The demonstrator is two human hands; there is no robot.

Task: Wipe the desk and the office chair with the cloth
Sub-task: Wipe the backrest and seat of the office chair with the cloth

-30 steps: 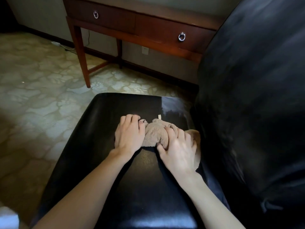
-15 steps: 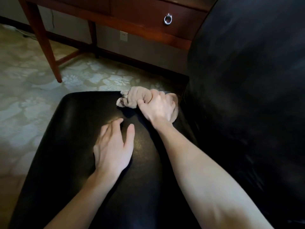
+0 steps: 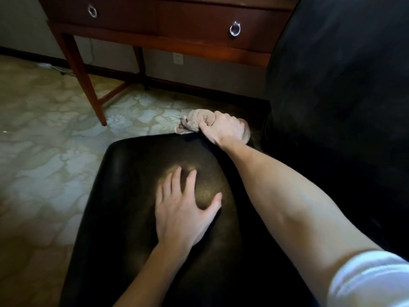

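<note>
A carpeted room in a home or hotel (which of the two cannot be told): a reddish-brown wooden desk [image 3: 177, 21] with silver ring drawer pulls [image 3: 235, 29], a pale floral-patterned carpet [image 3: 44, 162], a black leather office chair [image 3: 124, 185] and a white wall socket [image 3: 178, 58].

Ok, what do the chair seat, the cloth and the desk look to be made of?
Chair seat: black leather or vinyl, smooth, by its sheen and fine grain. Cloth: beige plush fabric, maybe microfibre, fuzzy and crumpled in the right hand. Desk: reddish-brown varnished wood, with shiny metal ring pulls.
</note>
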